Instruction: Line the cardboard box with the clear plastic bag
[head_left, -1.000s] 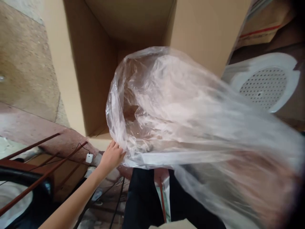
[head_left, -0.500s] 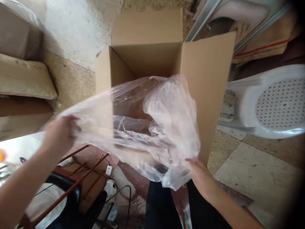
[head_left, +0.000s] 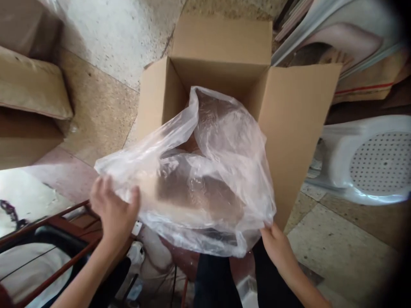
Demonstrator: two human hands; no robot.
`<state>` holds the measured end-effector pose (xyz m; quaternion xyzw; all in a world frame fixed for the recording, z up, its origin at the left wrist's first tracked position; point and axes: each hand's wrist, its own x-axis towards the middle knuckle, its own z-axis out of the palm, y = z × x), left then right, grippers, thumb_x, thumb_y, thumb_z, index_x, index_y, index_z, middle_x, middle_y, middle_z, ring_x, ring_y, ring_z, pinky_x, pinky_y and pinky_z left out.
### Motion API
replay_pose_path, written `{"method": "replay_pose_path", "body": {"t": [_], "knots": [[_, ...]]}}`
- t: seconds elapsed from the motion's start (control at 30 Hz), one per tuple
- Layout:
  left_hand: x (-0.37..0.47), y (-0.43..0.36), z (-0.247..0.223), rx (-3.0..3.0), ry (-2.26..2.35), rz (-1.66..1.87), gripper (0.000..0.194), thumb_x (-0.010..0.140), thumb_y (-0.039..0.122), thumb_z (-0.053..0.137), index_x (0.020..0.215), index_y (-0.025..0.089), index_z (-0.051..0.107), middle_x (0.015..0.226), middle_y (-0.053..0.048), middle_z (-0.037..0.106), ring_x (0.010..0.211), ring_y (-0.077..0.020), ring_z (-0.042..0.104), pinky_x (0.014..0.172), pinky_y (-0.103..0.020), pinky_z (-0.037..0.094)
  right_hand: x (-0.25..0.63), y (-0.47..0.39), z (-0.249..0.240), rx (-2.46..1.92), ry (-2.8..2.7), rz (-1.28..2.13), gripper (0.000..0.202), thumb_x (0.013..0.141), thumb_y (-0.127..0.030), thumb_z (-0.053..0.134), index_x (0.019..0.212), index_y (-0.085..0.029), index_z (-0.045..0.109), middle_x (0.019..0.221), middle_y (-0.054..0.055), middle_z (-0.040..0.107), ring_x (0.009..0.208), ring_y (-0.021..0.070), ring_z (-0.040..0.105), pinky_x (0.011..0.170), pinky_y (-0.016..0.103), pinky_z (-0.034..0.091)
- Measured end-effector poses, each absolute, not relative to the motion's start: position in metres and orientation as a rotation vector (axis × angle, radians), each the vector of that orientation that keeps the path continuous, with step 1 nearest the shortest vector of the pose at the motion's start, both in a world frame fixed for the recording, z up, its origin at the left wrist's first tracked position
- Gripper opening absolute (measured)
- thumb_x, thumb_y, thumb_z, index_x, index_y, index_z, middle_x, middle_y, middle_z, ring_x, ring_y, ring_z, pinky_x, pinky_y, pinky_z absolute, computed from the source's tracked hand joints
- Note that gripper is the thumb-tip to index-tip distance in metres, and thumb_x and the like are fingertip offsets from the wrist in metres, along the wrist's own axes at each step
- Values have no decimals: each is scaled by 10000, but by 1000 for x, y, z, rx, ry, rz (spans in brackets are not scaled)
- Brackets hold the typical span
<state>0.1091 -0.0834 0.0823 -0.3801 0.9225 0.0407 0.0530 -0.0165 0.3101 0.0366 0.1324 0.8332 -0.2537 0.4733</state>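
Observation:
A clear plastic bag (head_left: pixel 224 141) spreads across the mouth of an open cardboard box (head_left: pixel 295 128), its upper part sagging into the box. My right hand (head_left: pixel 276 241) pinches the bag's edge at the lower right. At the bag's left end is my left hand (head_left: pixel 114 209), thumb and fingers spread apart against the film or just beside it; exact contact is hard to tell. The near side of the box shows only through the plastic, and the bag hides most of the inside.
A white plastic stool (head_left: pixel 340 162) with a perforated seat lies to the right. A beige cushion (head_left: pixel 32 83) rests on the left. A reddish metal frame (head_left: pixel 72 273) stands at lower left. My dark-clothed legs (head_left: pixel 213 278) are right behind the box.
My left hand has moved right and opened from its grip on the bag. The bag's left end has slackened and its upper edge now stands up. My right hand keeps its hold.

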Motion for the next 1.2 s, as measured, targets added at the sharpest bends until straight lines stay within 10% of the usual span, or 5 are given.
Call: {"method": "replay_pose_path", "body": {"t": [0.13, 0.33, 0.5, 0.83, 1.2], "knots": [[77, -33, 58, -61, 2749, 373, 498, 891, 394, 566, 1371, 302, 474, 1508, -91, 405, 1428, -327, 289, 1168, -503, 211, -73, 257, 50, 551, 1897, -960, 483, 729, -538, 603, 1069, -196, 632, 1101, 114, 693, 1109, 314, 614, 937, 422, 497], [-29, -83, 35, -435, 2527, 214, 663, 895, 567, 504, 1363, 97, 494, 1435, -260, 422, 1314, -509, 368, 952, -668, 378, -145, 164, 90, 369, 1592, -1566, 354, 786, -481, 625, 1056, -254, 633, 1184, 28, 663, 1175, 237, 595, 991, 389, 511], [-47, -67, 44, -190, 2652, 413, 541, 978, 448, 360, 1348, 69, 468, 1344, -207, 525, 1249, -357, 491, 1031, -510, 398, -81, 229, 54, 612, 1785, -1266, 314, 742, -472, 693, 942, -231, 674, 954, 92, 735, 939, 307, 696, 730, 422, 615], [28, 52, 22, 397, 2751, 919, 580, 891, 628, 436, 1111, 116, 597, 1148, -154, 627, 1098, -283, 549, 942, -415, 425, -78, 248, 45, 862, 1422, -1390, 379, 847, -471, 522, 1150, -262, 615, 1314, 40, 608, 1266, 249, 531, 1035, 416, 495], [0, 43, 34, 441, 2363, 699, 163, 897, 204, 438, 960, 153, 580, 730, -65, 653, 597, -201, 615, 591, -329, 446, -101, 232, 72, -880, 2253, -728, 349, 868, -197, 587, 1214, -238, 607, 1279, 88, 592, 1336, 305, 406, 1161, 535, 191]]}}
